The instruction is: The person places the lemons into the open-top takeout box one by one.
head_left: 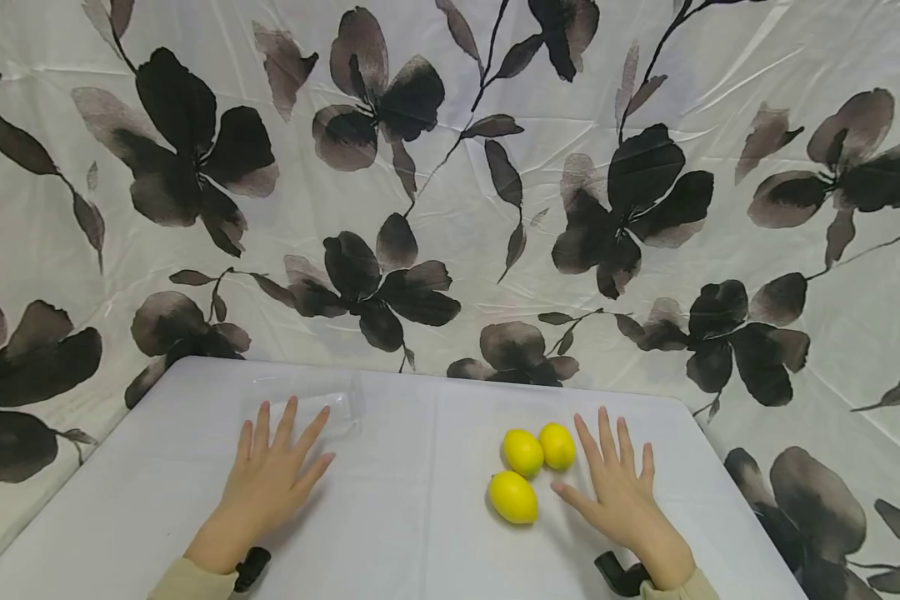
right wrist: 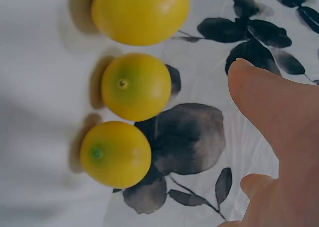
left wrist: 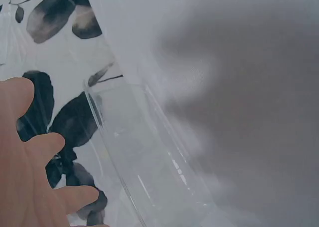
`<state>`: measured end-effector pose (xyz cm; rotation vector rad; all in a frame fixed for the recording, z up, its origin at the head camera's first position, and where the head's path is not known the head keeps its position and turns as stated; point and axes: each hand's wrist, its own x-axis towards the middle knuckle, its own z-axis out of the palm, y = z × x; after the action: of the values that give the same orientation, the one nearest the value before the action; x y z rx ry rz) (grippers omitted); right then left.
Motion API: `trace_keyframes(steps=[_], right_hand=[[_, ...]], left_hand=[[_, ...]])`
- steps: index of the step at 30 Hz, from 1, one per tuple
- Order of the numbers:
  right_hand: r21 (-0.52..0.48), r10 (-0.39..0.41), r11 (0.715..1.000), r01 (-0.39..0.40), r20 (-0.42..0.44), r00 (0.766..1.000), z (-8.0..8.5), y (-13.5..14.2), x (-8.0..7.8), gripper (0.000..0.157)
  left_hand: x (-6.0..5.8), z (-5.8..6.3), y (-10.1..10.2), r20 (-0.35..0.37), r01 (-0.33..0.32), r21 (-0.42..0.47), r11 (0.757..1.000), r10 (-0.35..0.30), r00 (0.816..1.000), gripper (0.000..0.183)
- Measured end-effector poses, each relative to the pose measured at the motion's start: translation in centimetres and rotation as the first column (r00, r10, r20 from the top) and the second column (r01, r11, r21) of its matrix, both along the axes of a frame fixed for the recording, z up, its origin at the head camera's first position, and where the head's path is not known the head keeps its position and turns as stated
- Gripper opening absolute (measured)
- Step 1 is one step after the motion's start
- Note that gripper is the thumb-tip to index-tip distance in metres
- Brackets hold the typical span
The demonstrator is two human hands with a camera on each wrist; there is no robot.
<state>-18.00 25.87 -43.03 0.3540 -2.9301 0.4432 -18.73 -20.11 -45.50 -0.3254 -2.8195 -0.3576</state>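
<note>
Left hand (head_left: pixel 266 482), faint clear tray (left wrist: pixel 144 152) beyond

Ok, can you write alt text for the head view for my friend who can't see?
A person's left hand spreads near a clear plastic container and their right hand beside three yellow lemons, over a white table. Dark-flowered cloth fills the background.

Bright yellow lemons (head_left: pixel 513 498) — two tinged green at one end, a colourless transparent tray (left wrist: pixel 147 152), a plain white table (head_left: pixel 390 517), a white backdrop (head_left: pixel 480 233) printed with black and grey-brown flowers (head_left: pixel 352 267), beige sleeves (head_left: pixel 191 581) — black wrist cameras (head_left: pixel 252 569).
</note>
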Motion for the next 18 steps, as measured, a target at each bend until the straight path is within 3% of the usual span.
trace_keyframes(steps=[18], right_hand=[[-0.032,0.091,0.995,-0.091,-0.003,0.996,2.4,-3.1,-1.3,0.092]], left_hand=[[-0.4,-0.7,-1.4,0.002,-0.031,0.043,0.999,0.031,1.0,0.064]])
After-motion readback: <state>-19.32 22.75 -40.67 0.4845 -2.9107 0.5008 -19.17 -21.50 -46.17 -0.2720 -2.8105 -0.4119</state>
